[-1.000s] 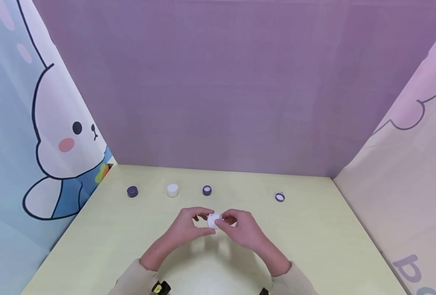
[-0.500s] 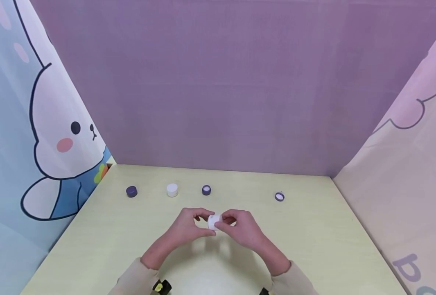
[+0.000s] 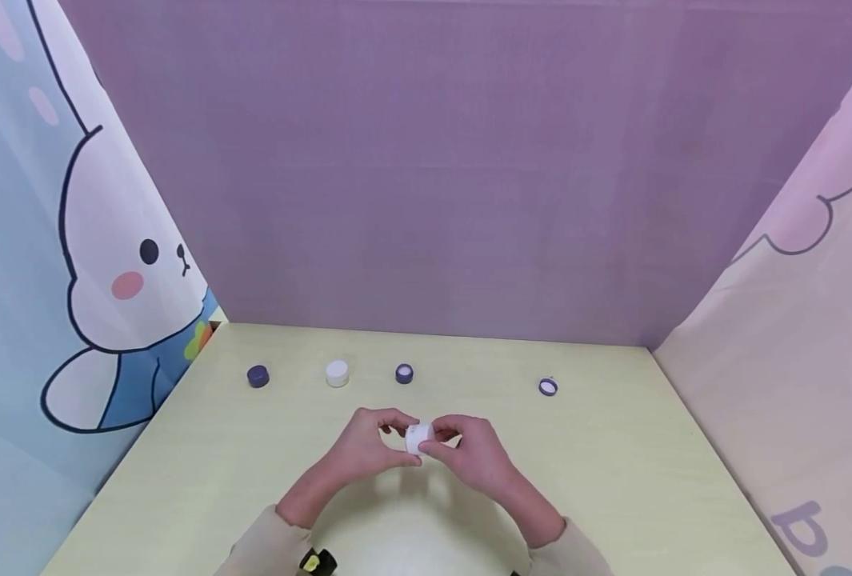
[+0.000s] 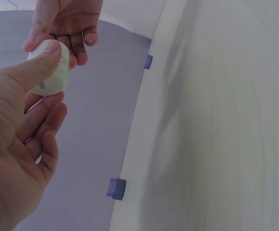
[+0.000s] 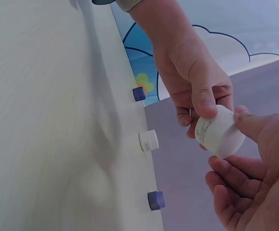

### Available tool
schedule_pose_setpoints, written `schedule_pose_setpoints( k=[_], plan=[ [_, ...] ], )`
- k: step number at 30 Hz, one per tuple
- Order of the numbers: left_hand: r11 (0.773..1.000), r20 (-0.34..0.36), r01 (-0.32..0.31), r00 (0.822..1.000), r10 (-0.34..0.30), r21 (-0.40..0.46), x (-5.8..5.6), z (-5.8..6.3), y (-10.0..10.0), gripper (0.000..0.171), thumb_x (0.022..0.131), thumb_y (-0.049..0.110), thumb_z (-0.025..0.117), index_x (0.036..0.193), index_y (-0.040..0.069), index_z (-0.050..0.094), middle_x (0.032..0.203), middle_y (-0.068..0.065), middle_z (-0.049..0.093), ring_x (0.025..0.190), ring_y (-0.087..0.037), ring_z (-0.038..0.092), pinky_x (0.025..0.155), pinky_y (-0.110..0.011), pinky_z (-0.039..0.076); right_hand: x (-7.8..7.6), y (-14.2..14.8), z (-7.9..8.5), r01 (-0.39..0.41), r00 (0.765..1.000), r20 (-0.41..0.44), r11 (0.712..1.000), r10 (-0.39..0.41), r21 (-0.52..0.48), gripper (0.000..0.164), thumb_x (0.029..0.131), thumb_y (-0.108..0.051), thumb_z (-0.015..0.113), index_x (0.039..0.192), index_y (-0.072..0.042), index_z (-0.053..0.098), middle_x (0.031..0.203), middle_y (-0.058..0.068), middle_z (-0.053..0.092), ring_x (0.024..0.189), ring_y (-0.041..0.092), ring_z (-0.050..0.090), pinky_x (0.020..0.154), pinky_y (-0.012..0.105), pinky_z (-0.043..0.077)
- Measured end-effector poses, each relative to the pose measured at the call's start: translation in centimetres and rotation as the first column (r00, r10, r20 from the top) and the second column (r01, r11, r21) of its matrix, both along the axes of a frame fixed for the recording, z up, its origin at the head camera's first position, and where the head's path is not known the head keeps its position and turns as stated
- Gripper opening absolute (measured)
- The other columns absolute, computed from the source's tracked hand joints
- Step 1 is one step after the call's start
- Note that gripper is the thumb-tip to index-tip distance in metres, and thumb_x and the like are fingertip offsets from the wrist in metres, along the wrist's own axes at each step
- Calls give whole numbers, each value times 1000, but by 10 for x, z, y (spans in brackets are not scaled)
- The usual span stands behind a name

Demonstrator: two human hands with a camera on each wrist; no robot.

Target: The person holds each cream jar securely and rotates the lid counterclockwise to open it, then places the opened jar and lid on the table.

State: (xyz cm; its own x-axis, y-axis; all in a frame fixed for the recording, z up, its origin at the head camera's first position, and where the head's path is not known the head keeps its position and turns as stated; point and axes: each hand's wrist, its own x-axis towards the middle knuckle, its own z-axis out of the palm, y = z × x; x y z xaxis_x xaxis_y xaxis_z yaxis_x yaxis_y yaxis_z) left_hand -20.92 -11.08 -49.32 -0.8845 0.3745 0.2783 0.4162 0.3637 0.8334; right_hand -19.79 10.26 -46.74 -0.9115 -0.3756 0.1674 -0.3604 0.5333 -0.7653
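Above the middle of the table, a small white jar (image 3: 417,438) is held between both hands, tilted on its side. My left hand (image 3: 370,446) pinches its body between thumb and fingers. From the other side, the thumb and index finger of my right hand (image 3: 474,454) grip the jar's right end. Small printed text shows on the jar's wall (image 5: 208,130) in the right wrist view. In the left wrist view, the left thumb lies along the jar (image 4: 57,79), covering part of it.
Along the back of the pale table (image 3: 649,448) stand a dark purple lid or pot (image 3: 258,377), a white jar (image 3: 337,374) and a purple pot with a pale top (image 3: 404,380). Farther right lies a purple ring-shaped lid (image 3: 548,394). Cloth walls (image 3: 433,200) enclose the back and sides.
Both hands and the jar have sunk slightly in the head view. The right thumb has slid a little lower on the jar. The things at the back stay put.
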Motion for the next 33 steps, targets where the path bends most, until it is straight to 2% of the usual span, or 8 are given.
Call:
schedule_pose_setpoints(
  k=[4, 8, 11, 16, 20, 24, 29, 33],
  plan=[
    [1000, 1, 11, 1000, -11, -4, -1, -1, -1, 38, 67, 22, 90, 102, 24, 74, 87, 20, 68, 87, -23, 65, 78, -49, 47, 1, 0, 0, -8, 998, -58, 1000, 9, 6, 26, 83, -35, 77, 100, -15, 73, 87, -11, 67, 82, 12, 60, 64, 29, 51],
    [1000, -5, 13, 1000, -13, -1, -2, 0, -2, 39, 67, 30, 90, 102, 23, 75, 88, 20, 68, 86, -17, 65, 78, -48, 48, 1, 1, 3, -26, 993, -118, 1000, 27, 4, 30, 79, -32, 80, 104, -17, 73, 93, -12, 67, 89, 16, 61, 73, 40, 52],
    [1000, -6, 3, 1000, -2, 13, -3, 0, -2, 42, 66, 38, 89, 103, 24, 74, 90, 20, 69, 88, -14, 64, 79, -46, 48, -1, 2, 6, -32, 993, -115, 999, 29, -23, 34, 77, -29, 83, 107, -17, 72, 98, -12, 68, 95, 16, 62, 80, 47, 51],
    [1000, -7, -18, 1000, 18, 25, -6, 0, -4, 46, 64, 47, 88, 102, 27, 74, 90, 20, 68, 90, -18, 63, 78, -44, 47, -4, 3, 6, -39, 996, -79, 998, 36, -46, 40, 77, -31, 83, 112, -17, 70, 105, -12, 67, 101, 17, 61, 84, 51, 48],
    [1000, 16, -17, 1000, 17, 14, -5, -2, -6, 45, 64, 44, 89, 103, 27, 74, 89, 19, 68, 90, -20, 64, 78, -43, 47, -1, 3, 4, -38, 999, -40, 998, 36, -52, 45, 80, -36, 80, 117, -14, 67, 108, -7, 67, 103, 22, 61, 83, 50, 48],
    [1000, 29, -15, 999, 15, 15, -3, -5, -7, 43, 66, 35, 90, 104, 24, 74, 91, 18, 68, 91, -23, 64, 79, -46, 47, 1, 1, 1, 17, 999, -27, 1000, -17, -4, 43, 90, -44, 68, 115, -9, 67, 107, -2, 66, 103, 25, 61, 80, 45, 49],
    [1000, 36, -17, 999, 16, 23, -2, -7, -7, 43, 66, 33, 90, 105, 22, 74, 92, 18, 68, 92, -23, 64, 79, -49, 47, 0, -2, 0, 113, 994, -26, 982, -110, 154, 46, 96, -57, 49, 89, -16, 69, 84, -6, 63, 79, 16, 58, 66, 33, 47],
    [1000, 23, -16, 1000, 16, 15, -2, -8, -7, 43, 67, 32, 90, 105, 22, 74, 93, 19, 68, 92, -23, 64, 79, -47, 47, -1, -4, 1, 113, 993, 4, 969, -116, 220, 54, 95, -63, 42, 76, -19, 66, 65, -7, 53, 60, 11, 47, 53, 29, 39]
  ],
)
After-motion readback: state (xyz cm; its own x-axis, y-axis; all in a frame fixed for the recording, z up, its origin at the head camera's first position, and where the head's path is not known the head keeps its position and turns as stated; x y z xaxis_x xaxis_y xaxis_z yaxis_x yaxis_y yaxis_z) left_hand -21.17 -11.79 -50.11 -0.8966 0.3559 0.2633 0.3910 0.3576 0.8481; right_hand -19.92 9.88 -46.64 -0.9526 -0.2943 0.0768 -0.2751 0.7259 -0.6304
